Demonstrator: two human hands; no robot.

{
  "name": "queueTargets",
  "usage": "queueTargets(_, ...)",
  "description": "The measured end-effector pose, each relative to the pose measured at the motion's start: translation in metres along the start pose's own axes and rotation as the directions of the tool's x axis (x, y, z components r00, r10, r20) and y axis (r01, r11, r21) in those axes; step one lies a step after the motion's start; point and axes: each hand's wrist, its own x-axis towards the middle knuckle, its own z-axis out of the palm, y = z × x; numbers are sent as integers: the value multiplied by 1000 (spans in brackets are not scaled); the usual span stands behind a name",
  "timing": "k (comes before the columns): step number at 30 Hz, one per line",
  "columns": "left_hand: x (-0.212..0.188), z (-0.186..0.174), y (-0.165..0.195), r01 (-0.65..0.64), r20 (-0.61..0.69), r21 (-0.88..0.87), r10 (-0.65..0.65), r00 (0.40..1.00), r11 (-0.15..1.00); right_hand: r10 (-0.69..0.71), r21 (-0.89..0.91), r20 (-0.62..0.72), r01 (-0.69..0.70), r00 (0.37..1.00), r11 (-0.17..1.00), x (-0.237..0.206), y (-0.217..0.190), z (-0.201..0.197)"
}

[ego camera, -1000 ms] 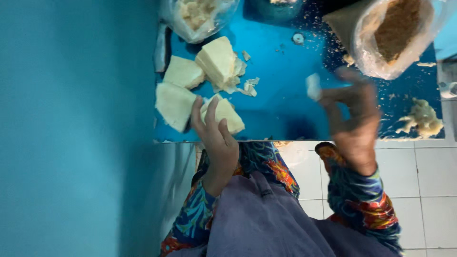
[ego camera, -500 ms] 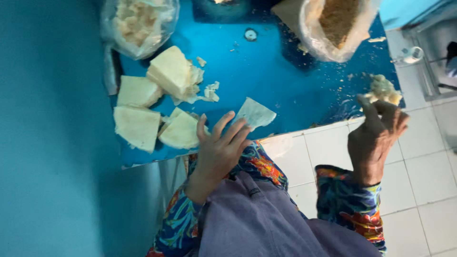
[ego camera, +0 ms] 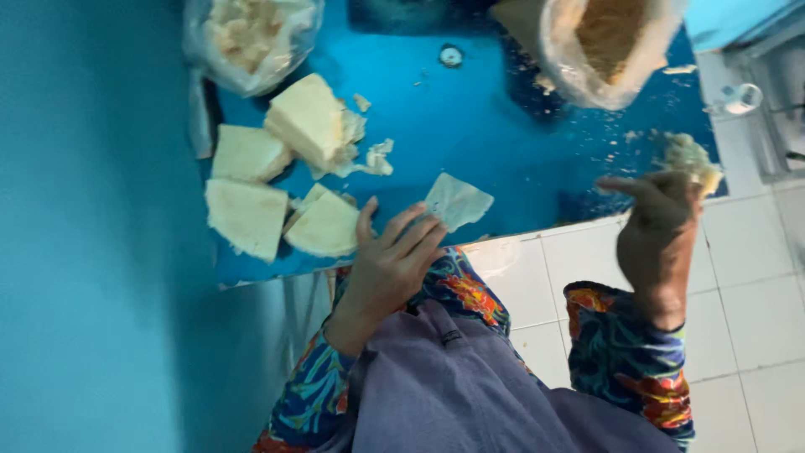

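Observation:
My left hand (ego camera: 387, 267) rests at the front edge of the blue table (ego camera: 503, 143), its fingertips on a thin pale sheet (ego camera: 458, 200) that lies flat. Just left of it are several pale yellow wedge-shaped blocks (ego camera: 251, 214), the nearest (ego camera: 327, 226) beside my thumb. My right hand (ego camera: 658, 222) is at the table's right corner, fingers closed around a crumbly pale lump (ego camera: 692, 159).
A clear bag of pale crumbled pieces (ego camera: 247, 33) stands at the back left, and an open bag of brown powder (ego camera: 608, 42) at the back right. A small round cap (ego camera: 451, 56) lies between them. White floor tiles (ego camera: 755, 277) are below, a blue wall (ego camera: 92, 226) to the left.
My right hand moved from the table's middle to its right corner and took up the crumbly lump. The pale sheet now lies on the table under my left fingertips.

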Motion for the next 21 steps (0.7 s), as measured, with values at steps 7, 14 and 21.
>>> queueTargets(7, -4, 5, -4, -8, -13, 4, 8, 1000, 1000, -436, -93, 270, 474, 859, 876, 34, -99, 46)
queueTargets(14, -6, 11, -8, 9, -26, -26, -9, 1000, 1000, -611, -291, 365, 710, 702, 641, 51, -113, 62)
queueTargets(21, -8, 12, -8, 23, -23, -62, -24, 999, 998, -656, -479, 467, 793, 593, 376, 69, -109, 60)
